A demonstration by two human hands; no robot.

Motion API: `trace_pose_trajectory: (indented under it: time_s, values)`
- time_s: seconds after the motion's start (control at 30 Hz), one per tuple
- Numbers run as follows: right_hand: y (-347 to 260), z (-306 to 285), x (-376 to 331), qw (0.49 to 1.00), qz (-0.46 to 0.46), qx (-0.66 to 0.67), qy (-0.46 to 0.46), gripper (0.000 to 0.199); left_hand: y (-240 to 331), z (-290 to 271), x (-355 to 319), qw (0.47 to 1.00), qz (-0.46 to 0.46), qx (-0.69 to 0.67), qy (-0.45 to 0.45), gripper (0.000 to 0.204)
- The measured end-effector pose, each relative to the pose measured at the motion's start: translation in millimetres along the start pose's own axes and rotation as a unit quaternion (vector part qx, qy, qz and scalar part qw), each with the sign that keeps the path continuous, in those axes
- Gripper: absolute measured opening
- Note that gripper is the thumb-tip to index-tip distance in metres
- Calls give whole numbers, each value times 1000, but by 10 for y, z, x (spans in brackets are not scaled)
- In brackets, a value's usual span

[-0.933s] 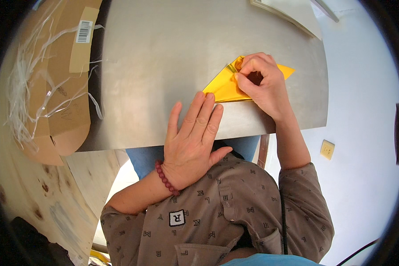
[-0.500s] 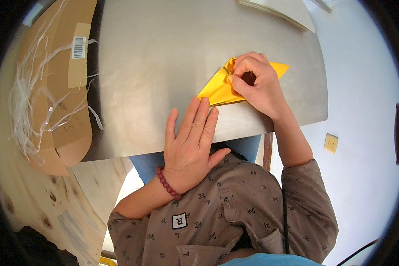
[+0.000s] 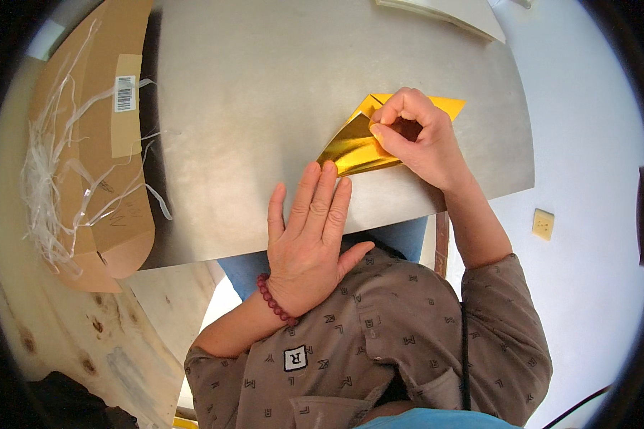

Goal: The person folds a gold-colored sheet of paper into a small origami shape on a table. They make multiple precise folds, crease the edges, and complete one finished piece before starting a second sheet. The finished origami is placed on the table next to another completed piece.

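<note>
Currently, a folded sheet of gold paper [image 3: 356, 149] is lying on the grey bench [image 3: 250, 107], near its front edge. A flap is pinched between thumb and curled fingers of the right hand [image 3: 415, 136]. The left hand [image 3: 309, 236] is spread flat and open, holding nothing, fingertips just touching the sheet's near edge. For a clean crease, the sheet should be pinned firmly by the flat hand, edges matched first, and pressure run outward along the fold.
</note>
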State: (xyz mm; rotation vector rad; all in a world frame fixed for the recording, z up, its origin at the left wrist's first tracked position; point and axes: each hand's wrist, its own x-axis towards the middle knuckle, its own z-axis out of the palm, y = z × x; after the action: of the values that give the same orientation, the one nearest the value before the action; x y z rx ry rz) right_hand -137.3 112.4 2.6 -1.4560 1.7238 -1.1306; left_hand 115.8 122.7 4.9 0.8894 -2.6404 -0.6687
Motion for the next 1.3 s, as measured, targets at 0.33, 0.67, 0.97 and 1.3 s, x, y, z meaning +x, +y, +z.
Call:
trace_pose_trajectory:
  time_s: [0.33, 0.67, 0.97, 1.3]
  values:
    - [-58, -16, 22, 998, 53, 28, -16, 21, 0, -4, -2, 1000, -1, 5, -8, 99]
    - [-77, -5, 32, 997, 59, 41, -20, 19, 6, -10, 2, 1000, -1, 9, -1, 97]
    - [-68, -21, 33, 995, 72, 62, -27, 18, 0, -10, 3, 1000, 0, 13, -6, 98]
    - [-102, -48, -4, 999, 27, -17, -15, 15, 6, -4, 3, 1000, 0, 8, -3, 98]
